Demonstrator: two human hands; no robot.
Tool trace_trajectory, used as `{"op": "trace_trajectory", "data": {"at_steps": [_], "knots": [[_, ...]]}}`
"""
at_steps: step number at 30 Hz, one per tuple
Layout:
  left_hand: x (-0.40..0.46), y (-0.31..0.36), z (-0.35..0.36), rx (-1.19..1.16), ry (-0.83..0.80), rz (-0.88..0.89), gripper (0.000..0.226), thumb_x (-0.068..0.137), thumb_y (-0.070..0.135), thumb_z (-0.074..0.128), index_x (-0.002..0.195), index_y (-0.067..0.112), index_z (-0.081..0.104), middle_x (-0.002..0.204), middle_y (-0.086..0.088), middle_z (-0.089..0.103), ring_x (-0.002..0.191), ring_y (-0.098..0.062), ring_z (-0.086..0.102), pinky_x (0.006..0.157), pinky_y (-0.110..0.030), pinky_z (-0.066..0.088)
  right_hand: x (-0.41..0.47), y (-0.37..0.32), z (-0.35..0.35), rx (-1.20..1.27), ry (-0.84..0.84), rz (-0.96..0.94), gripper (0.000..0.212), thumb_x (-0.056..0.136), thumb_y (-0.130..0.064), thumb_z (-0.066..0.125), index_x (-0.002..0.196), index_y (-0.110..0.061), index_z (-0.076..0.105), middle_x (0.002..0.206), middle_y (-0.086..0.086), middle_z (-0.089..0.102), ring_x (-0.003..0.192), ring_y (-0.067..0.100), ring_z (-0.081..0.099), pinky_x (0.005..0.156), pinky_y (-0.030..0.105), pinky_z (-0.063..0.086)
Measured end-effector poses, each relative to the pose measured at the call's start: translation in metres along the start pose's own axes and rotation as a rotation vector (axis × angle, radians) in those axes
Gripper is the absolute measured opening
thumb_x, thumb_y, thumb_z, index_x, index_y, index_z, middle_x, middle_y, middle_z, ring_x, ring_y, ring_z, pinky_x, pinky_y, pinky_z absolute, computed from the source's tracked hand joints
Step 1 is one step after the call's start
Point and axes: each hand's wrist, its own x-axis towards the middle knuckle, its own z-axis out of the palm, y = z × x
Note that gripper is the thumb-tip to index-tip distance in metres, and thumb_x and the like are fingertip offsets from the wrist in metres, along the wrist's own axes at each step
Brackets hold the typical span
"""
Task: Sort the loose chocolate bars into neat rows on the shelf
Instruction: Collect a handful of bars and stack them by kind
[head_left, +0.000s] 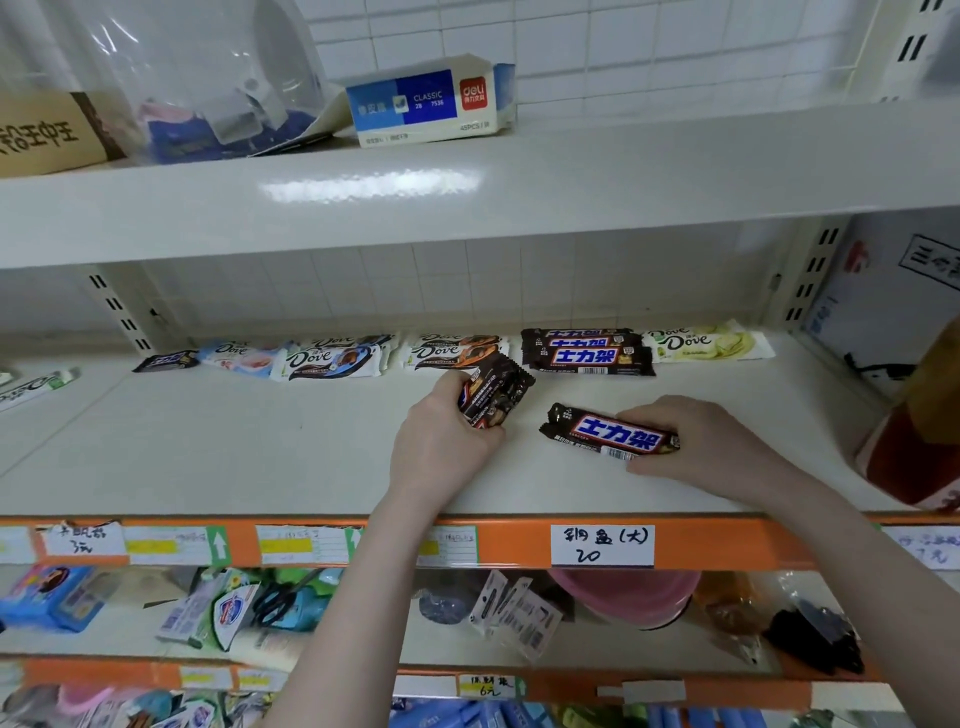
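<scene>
Here, left hand (447, 431): fingers curled round a dark chocolate bar (493, 395), holding it tilted, its far end raised off the shelf (208, 441).
Right hand (696, 441): thumb and fingers pinch the right end of a Snickers bar (610, 432) that lies flat on the shelf, label up.
Back row: along the rear of the same shelf, from left, a small dark bar (166, 359), several white Dove bars (332, 358), an orange-marked Dove pair (457, 351), two stacked Snickers bars (589, 351), and a pale green Dove bar (709, 343).
Nearness: the held dark bar is just in front of the orange-marked Dove pair; whether they touch, I cannot tell.
Shelf above: a blue and white box (431, 104) and a clear plastic bag (208, 78).
Right edge: a red and brown object (919, 431) stands on the shelf, close to the right forearm.
Front rail: orange strip with a handwritten price label (602, 544).
Below: mixed packets and a pink basin (628, 592).
</scene>
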Motion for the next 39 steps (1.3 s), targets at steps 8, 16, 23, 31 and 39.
{"op": "trace_trajectory", "data": {"at_steps": [8, 16, 23, 31, 39], "knots": [[0.008, -0.002, -0.008, -0.1, -0.034, -0.083, 0.028, 0.071, 0.017, 0.071, 0.088, 0.022, 0.05, 0.07, 0.013, 0.053, 0.073, -0.021, 0.054, 0.055, -0.023, 0.036, 0.047, 0.003, -0.008, -0.174, 0.217, -0.209, 0.041, 0.083, -0.02, 0.066, 0.123, -0.011, 0.06, 0.116, 0.009, 0.064, 0.103, 0.022, 0.057, 0.085, 0.027, 0.039], [0.009, -0.008, -0.011, -0.165, -0.037, -0.103, 0.027, 0.07, 0.017, 0.072, 0.089, 0.019, 0.053, 0.072, 0.01, 0.055, 0.069, -0.016, 0.053, 0.056, -0.025, 0.038, 0.082, 0.023, 0.006, -0.204, 0.299, -0.207, 0.04, 0.078, -0.015, 0.071, 0.116, -0.006, 0.064, 0.111, 0.015, 0.066, 0.102, 0.034, 0.056, 0.089, 0.04, 0.042], [0.015, -0.01, -0.015, -0.251, -0.08, -0.158, 0.026, 0.071, 0.016, 0.072, 0.091, 0.02, 0.056, 0.077, 0.005, 0.06, 0.074, -0.018, 0.057, 0.061, -0.027, 0.042, 0.09, 0.035, 0.015, -0.26, 0.313, -0.173, 0.041, 0.081, -0.022, 0.068, 0.12, -0.011, 0.061, 0.115, 0.011, 0.063, 0.106, 0.03, 0.052, 0.093, 0.04, 0.037], [0.016, 0.0, -0.03, -0.471, -0.187, -0.191, 0.022, 0.079, 0.012, 0.071, 0.088, 0.027, 0.058, 0.085, 0.004, 0.067, 0.082, -0.018, 0.064, 0.077, -0.033, 0.051, 0.06, -0.013, 0.014, 0.018, 0.385, -0.049, 0.04, 0.087, -0.025, 0.059, 0.126, -0.016, 0.055, 0.114, 0.005, 0.06, 0.107, 0.022, 0.053, 0.089, 0.032, 0.039], [0.015, -0.008, -0.034, -0.821, -0.182, -0.451, 0.015, 0.081, 0.008, 0.067, 0.095, 0.009, 0.062, 0.076, -0.009, 0.068, 0.063, -0.022, 0.065, 0.063, -0.03, 0.055, 0.025, -0.107, 0.049, 0.766, 0.015, -0.042, 0.026, 0.087, -0.026, 0.059, 0.113, -0.021, 0.061, 0.094, -0.003, 0.069, 0.083, 0.011, 0.067, 0.072, 0.022, 0.053]]}}
